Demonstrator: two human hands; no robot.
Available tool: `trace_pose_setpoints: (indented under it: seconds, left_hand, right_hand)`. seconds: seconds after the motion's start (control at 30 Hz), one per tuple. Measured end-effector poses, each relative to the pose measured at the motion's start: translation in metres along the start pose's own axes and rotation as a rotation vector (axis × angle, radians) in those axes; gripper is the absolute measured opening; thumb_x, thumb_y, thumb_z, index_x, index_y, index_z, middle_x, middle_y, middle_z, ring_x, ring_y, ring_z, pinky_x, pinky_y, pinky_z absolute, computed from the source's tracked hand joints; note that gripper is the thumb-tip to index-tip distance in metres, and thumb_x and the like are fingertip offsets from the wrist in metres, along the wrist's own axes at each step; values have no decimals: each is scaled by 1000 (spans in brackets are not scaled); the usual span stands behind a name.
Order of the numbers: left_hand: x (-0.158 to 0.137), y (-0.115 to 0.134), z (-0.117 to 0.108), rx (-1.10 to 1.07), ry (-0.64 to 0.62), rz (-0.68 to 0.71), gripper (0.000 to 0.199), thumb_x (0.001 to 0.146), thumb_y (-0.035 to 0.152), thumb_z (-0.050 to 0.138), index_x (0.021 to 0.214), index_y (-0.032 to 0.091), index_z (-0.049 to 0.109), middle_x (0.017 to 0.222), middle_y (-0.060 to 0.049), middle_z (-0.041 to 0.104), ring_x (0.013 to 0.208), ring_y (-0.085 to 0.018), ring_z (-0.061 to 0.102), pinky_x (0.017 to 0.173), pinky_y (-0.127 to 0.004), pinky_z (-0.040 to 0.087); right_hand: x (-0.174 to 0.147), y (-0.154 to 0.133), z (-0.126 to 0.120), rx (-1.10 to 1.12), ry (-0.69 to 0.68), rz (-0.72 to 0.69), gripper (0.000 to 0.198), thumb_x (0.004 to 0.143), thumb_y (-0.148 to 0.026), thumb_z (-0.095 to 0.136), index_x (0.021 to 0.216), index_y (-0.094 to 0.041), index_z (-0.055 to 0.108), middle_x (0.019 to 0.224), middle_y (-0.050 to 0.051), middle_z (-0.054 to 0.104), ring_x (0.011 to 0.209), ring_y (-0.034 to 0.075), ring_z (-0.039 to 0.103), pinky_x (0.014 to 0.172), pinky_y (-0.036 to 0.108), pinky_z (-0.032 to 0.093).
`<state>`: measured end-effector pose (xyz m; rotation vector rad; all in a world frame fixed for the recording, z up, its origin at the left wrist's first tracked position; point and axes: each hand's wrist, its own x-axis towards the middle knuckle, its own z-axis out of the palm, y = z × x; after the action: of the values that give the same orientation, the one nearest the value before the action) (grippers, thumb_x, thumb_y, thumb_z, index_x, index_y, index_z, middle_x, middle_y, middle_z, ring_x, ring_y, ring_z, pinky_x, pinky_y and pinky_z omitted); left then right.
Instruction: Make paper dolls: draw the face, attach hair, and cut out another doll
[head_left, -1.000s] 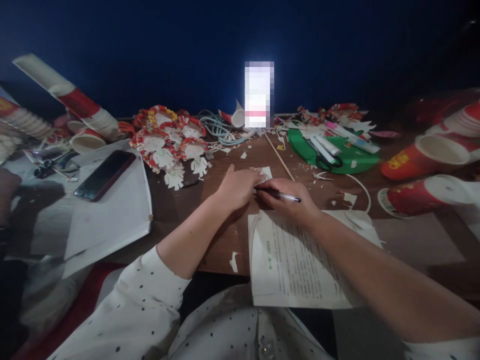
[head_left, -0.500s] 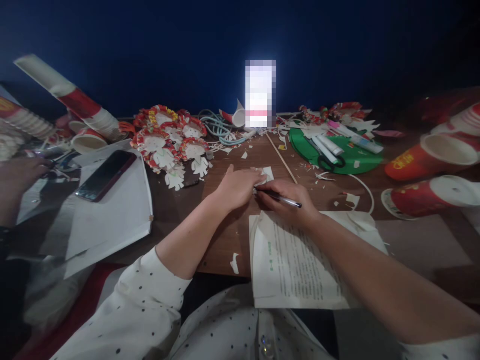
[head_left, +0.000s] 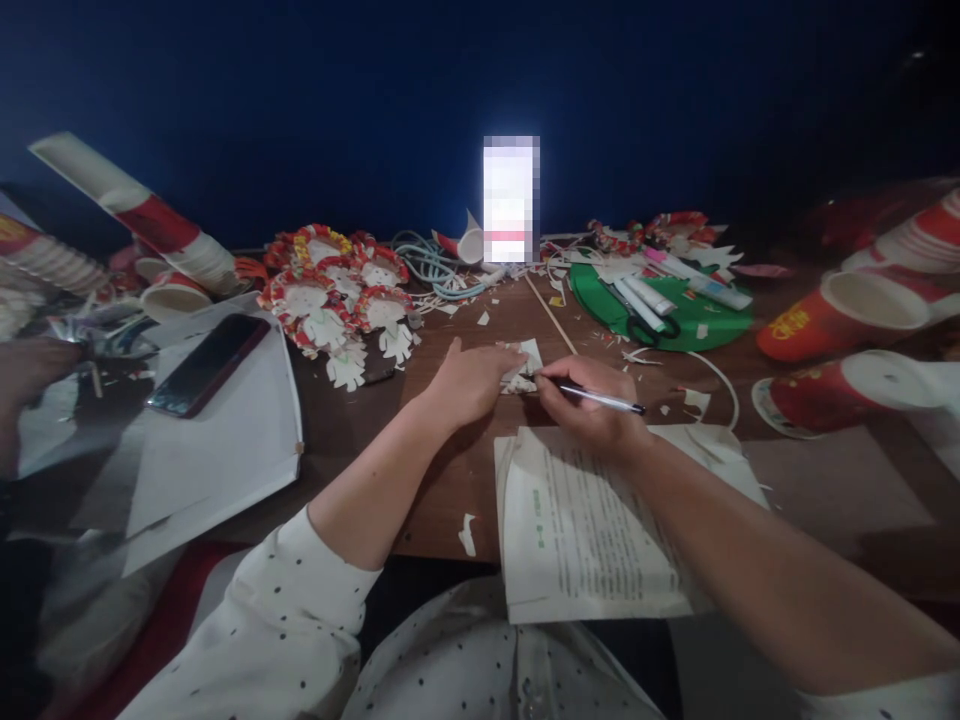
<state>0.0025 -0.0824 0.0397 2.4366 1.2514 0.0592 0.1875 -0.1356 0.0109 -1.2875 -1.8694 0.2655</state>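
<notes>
My right hand [head_left: 589, 405] grips a pen [head_left: 611, 402], its tip touching or just above a small piece of white paper [head_left: 529, 358] on the brown table. My left hand [head_left: 474, 380] lies flat over the left side of that paper with its fingers stretched out, pressing it to the tabletop. Part of the paper is hidden under those fingers. Under my right wrist and forearm lies a stack of printed sheets [head_left: 585, 540]. A small white scrap [head_left: 467, 536] sits near the table's front edge.
Red paper cut-outs with white hand shapes [head_left: 337, 290] are heaped at back left. A lit phone [head_left: 510, 200] stands behind. Markers and black scissors rest on a green disc [head_left: 697, 310]. Paper cups [head_left: 840, 310] stand right. A dark phone [head_left: 208, 365] and another person's hand [head_left: 34, 375] are left.
My right hand has slid a little to the right with the pen, apart from my left hand, so more of the small paper shows. My left hand stays on it.
</notes>
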Motion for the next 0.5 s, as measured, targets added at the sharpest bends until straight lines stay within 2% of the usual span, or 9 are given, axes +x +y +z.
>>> trace_pose_setpoints:
  seconds: [0.2, 0.37, 0.5]
  left_hand:
    - [1, 3, -2, 59, -28, -13, 64, 92, 10, 34, 153, 27, 28, 151, -11, 46, 139, -28, 43, 114, -67, 20]
    - [0, 4, -1, 106, -30, -13, 71, 88, 7, 38, 155, 21, 20, 150, -15, 47, 135, -30, 47, 112, -67, 21]
    - [1, 2, 2, 136, -9, -12, 73, 87, 7, 41, 155, 21, 19, 146, -15, 51, 132, -28, 50, 114, -63, 23]
  right_hand:
    - [0, 3, 0, -1, -22, -7, 18, 90, -33, 58, 90, -21, 71, 83, 3, 74, 78, 18, 68, 75, 29, 51]
    - [-1, 12, 3, 71, -64, -22, 32, 94, -33, 54, 123, -27, 67, 115, 4, 73, 105, 23, 69, 92, 37, 52]
    - [-3, 15, 7, 99, -135, -22, 42, 95, -32, 51, 136, -30, 58, 124, 3, 69, 107, 23, 69, 91, 36, 54]
